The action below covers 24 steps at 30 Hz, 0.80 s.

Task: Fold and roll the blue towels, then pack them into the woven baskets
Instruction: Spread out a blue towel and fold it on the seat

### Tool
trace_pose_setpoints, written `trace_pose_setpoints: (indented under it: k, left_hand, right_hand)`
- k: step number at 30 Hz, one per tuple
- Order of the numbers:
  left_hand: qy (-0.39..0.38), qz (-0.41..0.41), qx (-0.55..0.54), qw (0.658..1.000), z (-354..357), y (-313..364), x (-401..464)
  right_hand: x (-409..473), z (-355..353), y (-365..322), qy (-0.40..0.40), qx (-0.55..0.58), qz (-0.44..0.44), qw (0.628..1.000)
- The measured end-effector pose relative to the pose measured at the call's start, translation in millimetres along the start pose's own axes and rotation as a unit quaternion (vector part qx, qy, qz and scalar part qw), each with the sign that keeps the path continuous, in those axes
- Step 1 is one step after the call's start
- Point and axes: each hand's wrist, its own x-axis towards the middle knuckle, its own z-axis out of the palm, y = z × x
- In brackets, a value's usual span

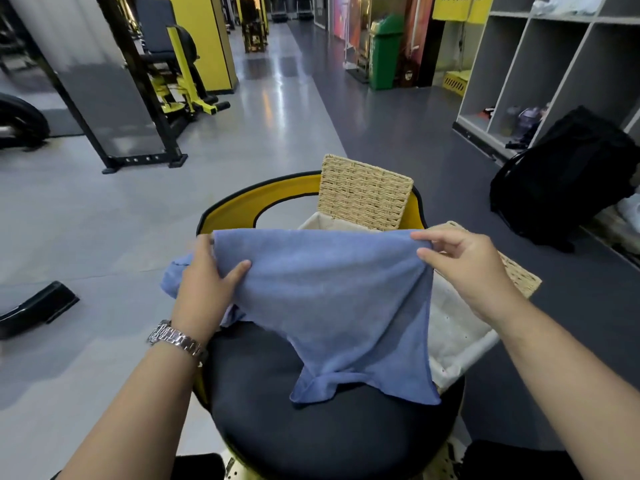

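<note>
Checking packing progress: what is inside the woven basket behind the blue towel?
Inside the lidded woven basket, only a white fabric lining shows. The spread blue towel, held up by the left hand and right hand, hides most of its interior.

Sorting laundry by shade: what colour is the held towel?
Blue towel, plain, no pattern; seen in the head view.

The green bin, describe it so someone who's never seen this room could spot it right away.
Look past the grey shelving unit on the right to the far wall beyond the shiny floor. The green bin stands upright there beside colourful posters. It is the only green thing among yellow and black gym machines.
</note>
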Motion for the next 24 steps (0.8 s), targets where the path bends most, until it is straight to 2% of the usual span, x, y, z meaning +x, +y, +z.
trace_pose_setpoints:
  k: [2,3,4,6,8,10,11,14,17,19,22,24]
  left_hand:
    - [0.023,-0.026,0.021,0.999,-10.5,-1.6,-0.4]
    - [0.013,-0.036,-0.027,0.999,-15.3,-0.4,-1.0]
    - [-0.014,-0.046,-0.110,0.993,-20.8,2.1,-2.7]
    - [-0.109,-0.065,-0.293,0.948,-32.0,6.8,-8.6]
    - [-0.197,-0.050,-0.356,0.912,-40.3,10.2,-15.4]
    - [-0.233,-0.010,-0.303,0.924,-45.6,13.3,-20.3]
    - [-0.224,0.012,-0.252,0.941,-47.1,12.7,-20.9]
    - [-0.135,0.085,-0.056,0.986,-49.9,12.1,-21.6]
    - [-0.067,0.106,0.061,0.990,-47.3,9.9,-20.3]
    - [-0.042,0.111,0.083,0.989,-46.9,12.3,-20.4]
    - [-0.055,0.101,0.046,0.992,-46.5,14.0,-20.3]
    - [-0.070,0.106,0.047,0.991,-46.0,13.3,-20.4]
  right_hand:
    - [-3.1,1.3,-8.1,0.052,-0.033,-0.054,0.997]
    - [-4.8,1.8,-12.2,0.067,-0.055,-0.074,0.993]
    - [-7.0,1.9,-16.7,0.076,-0.070,-0.083,0.991]
    - [-10.4,1.0,-23.6,0.090,-0.058,-0.064,0.992]
    - [-10.2,-1.7,-28.3,0.101,-0.024,-0.019,0.994]
    - [-7.1,-6.1,-28.0,0.084,0.031,0.031,0.995]
    - [-6.1,-7.6,-27.0,0.067,0.052,0.050,0.995]
    - [-7.9,-7.7,-26.1,0.037,0.040,0.061,0.997]
    - [-11.5,-1.9,-31.2,0.036,0.031,0.028,0.998]
    - [-12.6,0.1,-31.5,0.025,0.022,0.013,0.999]
    - [-12.6,-0.5,-28.6,-0.030,-0.003,0.013,0.999]
    - [-11.7,-0.9,-26.5,-0.022,-0.072,-0.016,0.997]
